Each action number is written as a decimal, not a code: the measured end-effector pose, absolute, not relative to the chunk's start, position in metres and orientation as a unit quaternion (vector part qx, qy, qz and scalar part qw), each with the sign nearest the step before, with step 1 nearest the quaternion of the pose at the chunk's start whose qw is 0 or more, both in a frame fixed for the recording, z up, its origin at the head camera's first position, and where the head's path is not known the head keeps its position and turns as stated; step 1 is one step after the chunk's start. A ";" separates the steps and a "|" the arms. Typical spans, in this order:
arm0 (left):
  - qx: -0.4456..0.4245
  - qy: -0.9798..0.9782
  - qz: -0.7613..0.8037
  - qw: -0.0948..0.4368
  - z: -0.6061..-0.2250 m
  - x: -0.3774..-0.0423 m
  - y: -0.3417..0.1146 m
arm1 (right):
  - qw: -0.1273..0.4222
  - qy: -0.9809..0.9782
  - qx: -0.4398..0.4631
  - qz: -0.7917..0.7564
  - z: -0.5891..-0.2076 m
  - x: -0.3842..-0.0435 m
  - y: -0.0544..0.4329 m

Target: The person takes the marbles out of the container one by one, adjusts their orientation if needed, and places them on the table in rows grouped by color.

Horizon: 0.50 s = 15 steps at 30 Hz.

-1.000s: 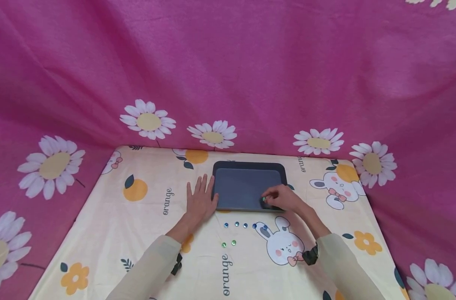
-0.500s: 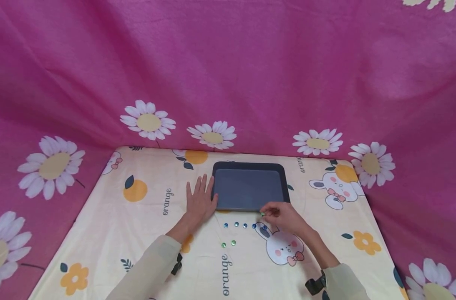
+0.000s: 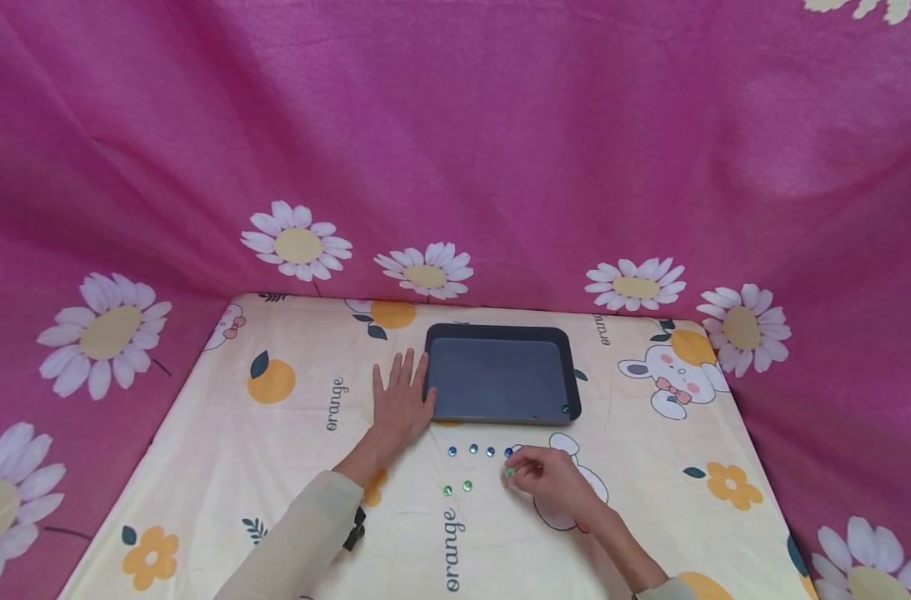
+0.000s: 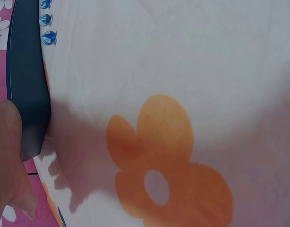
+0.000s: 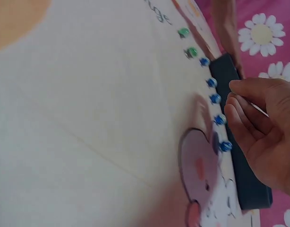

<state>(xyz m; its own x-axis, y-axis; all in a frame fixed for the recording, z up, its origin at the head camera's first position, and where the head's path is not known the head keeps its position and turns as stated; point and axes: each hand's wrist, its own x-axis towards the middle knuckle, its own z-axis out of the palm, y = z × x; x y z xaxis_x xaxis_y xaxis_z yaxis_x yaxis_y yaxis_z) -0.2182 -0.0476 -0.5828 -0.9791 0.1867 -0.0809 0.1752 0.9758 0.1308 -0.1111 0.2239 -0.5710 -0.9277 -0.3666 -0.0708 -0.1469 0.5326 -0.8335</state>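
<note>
My right hand (image 3: 553,482) pinches a green marble (image 3: 509,472) between thumb and fingertips, low over the cloth in front of the tray. In the right wrist view, the fingers hide that marble. Spread flat, my left hand (image 3: 399,407) rests at the left side of the dark grey tray (image 3: 500,331), thumb along its edge. Blue marbles (image 3: 473,448) form a row before the tray; the right hand covers the row's right end in the head view. Two more green marbles (image 3: 467,485) lie nearer, to the left of the right hand.
Inside the tray's front right corner sits a small dark green marble (image 3: 565,409), with another small thing (image 3: 535,417) by the front wall. A printed cream cloth (image 3: 290,467) covers the table. Pink flowered curtain (image 3: 455,150) encloses the back and sides.
My right hand has come out of the tray toward the front, carrying the green marble past the blue row. The left hand and the tray have stayed put.
</note>
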 end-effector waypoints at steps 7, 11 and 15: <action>0.087 0.993 0.067 0.052 -0.585 -0.217 -0.047 | 0.138 0.859 -0.150 -0.471 -0.581 -0.102 0.215; 0.086 0.992 0.069 0.056 -0.584 -0.217 -0.047 | 0.137 0.856 -0.143 -0.478 -0.587 -0.099 0.208; 0.086 0.992 0.070 0.055 -0.582 -0.217 -0.047 | 0.137 0.856 -0.137 -0.478 -0.592 -0.098 0.203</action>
